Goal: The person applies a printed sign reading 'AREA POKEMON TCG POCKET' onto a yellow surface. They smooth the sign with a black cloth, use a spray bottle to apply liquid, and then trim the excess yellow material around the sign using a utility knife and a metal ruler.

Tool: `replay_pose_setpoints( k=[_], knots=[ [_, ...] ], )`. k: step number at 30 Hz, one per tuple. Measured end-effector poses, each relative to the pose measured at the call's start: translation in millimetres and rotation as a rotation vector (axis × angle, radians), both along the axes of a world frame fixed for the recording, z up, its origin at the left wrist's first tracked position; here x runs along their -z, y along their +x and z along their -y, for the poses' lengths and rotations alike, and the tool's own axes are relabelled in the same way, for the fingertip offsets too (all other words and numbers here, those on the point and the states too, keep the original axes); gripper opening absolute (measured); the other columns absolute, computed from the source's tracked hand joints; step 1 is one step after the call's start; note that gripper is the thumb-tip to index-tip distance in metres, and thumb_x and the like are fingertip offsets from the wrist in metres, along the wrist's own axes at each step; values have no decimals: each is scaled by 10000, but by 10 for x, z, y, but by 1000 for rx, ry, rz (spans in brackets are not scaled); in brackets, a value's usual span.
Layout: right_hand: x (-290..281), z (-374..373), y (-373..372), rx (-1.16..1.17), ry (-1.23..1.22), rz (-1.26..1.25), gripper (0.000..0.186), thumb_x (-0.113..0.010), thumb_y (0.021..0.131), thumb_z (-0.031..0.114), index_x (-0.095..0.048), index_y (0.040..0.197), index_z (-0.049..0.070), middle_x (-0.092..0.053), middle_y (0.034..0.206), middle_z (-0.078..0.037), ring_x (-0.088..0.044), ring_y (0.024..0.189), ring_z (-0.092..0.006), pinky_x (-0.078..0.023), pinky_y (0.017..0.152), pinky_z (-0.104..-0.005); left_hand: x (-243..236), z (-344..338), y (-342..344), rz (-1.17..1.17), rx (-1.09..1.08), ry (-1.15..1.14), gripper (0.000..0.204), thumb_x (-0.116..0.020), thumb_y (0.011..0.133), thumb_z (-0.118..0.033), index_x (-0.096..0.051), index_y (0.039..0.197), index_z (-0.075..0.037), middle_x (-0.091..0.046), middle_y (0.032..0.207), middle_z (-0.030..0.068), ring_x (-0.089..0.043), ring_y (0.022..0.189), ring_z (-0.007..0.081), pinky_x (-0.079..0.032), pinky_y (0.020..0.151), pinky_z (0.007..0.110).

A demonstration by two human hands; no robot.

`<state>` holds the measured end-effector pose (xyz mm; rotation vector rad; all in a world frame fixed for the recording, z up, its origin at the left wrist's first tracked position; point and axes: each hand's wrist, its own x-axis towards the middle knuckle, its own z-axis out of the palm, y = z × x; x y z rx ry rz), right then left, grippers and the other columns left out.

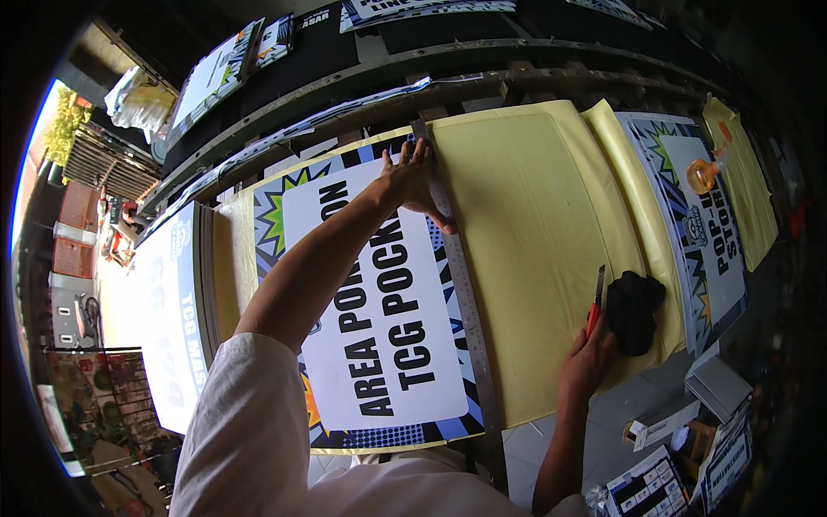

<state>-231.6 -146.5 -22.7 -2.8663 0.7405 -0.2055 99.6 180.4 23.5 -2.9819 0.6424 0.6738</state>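
With fingers spread, my left hand (413, 183) presses down near the far end of a long dark metal ruler (468, 302). The ruler lies along the right edge of a printed sign sheet (379, 323) with large black lettering on white and a blue, comic-style border. My right hand (591, 358) is closed around a red utility knife (596, 303), its blade pointing away from me and apart from the ruler. Right beside this hand lies a crumpled black cloth (635, 312). Yellow sheeting (525, 215) spreads under the sign and to the right.
A stack of printed boards (177, 319) stands at the left. Another printed sign (699, 207) lies at the right with an orange spray bottle (705, 175) on it. More boards (220, 73) rest beyond a slatted rack (345, 90). Boxes (719, 383) sit low at the right.
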Motion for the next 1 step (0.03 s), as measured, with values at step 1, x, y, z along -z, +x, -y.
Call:
replay_pose_setpoints(
  k=[1],
  knots=[
    [28,16,18,15,7,-48,604,-646,1027,287,-458,1551,54,-528,1420,-202,-485,1343,-407,-406,1121,-540,-3,-15,-14,-5,-25,-18,1810,-880,310,-875,-59,1679,-22,4,1741,268,23,1604,475,-36,1205,788]
  ],
)
